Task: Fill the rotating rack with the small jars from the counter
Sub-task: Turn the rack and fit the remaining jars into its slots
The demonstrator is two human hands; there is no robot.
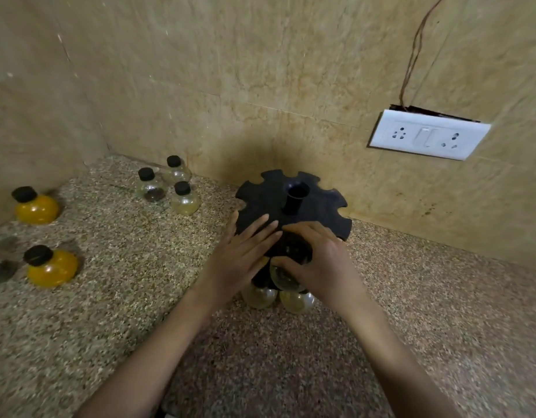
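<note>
The right hand [315, 260] grips a jar [286, 277] upright at the rack's [293, 203] near edge, the left hand [245, 251] lying flat, released, on top (remaining jars [167, 184] sit far left on the worktop [110, 297]).

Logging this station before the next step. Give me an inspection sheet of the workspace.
Surface: speckled granite counter, corner position.
Job's things: black rotating rack, top slots empty; two jars low at its front; two yellow-filled jars at left, three clear jars near the back wall.
Clutter: blurred glass items at left edge, unclear.
Hands: left hand flat on the rack; right hand holding a clear jar at the rack's front.
Cables: thin wire rising from the switchboard.
Surroundings: tiled walls, white socket-and-switch plate.
</note>
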